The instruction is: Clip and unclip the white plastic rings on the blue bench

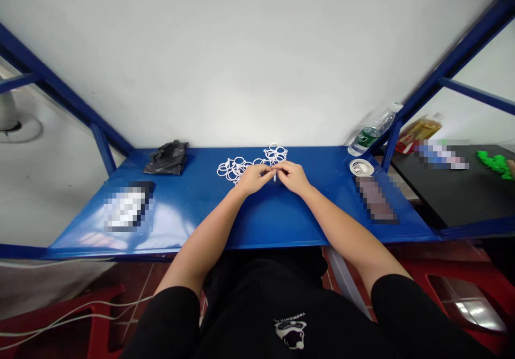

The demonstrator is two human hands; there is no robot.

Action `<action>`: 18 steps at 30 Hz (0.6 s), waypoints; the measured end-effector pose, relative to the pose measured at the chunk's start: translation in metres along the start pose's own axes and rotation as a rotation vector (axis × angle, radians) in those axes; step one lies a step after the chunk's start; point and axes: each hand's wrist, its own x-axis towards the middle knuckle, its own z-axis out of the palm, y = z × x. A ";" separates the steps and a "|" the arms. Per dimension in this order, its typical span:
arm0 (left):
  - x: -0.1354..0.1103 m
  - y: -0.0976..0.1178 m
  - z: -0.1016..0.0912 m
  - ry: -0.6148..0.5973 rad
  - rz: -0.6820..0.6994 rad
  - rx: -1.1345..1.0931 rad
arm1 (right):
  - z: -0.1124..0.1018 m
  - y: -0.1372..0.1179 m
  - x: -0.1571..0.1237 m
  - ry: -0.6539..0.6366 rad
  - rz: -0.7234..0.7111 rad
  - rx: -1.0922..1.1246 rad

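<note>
My left hand (256, 179) and my right hand (293, 177) meet above the middle of the blue table (277, 222). Their thumbs and fingertips pinch a small white plastic piece (274, 176), whose short end points down between them; the fingers hide the rest. Left of my left hand lies a loose heap of thin white rings (232, 169). Just beyond my fingertips is a second pile of white rings (276, 153). Some of these rings carry small tabs, too small to make out well.
A crumpled black plastic bag (167, 158) lies at the back left. At the right stand a water bottle (368, 136) and a roll of white tape or strap (361, 168). Blue frame posts (414, 101) rise at both ends. A red stool (426, 270) is below right.
</note>
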 end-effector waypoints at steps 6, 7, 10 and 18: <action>0.003 -0.010 0.007 0.082 -0.110 -0.094 | 0.002 -0.006 -0.002 0.018 0.164 0.123; 0.003 -0.012 0.008 0.083 -0.120 -0.119 | 0.002 -0.006 -0.002 0.016 0.169 0.127; 0.003 -0.014 0.010 0.090 -0.126 -0.229 | 0.001 -0.007 -0.001 0.014 0.158 0.121; 0.002 -0.014 0.009 0.121 -0.086 -0.171 | 0.003 -0.001 0.001 0.058 0.178 0.134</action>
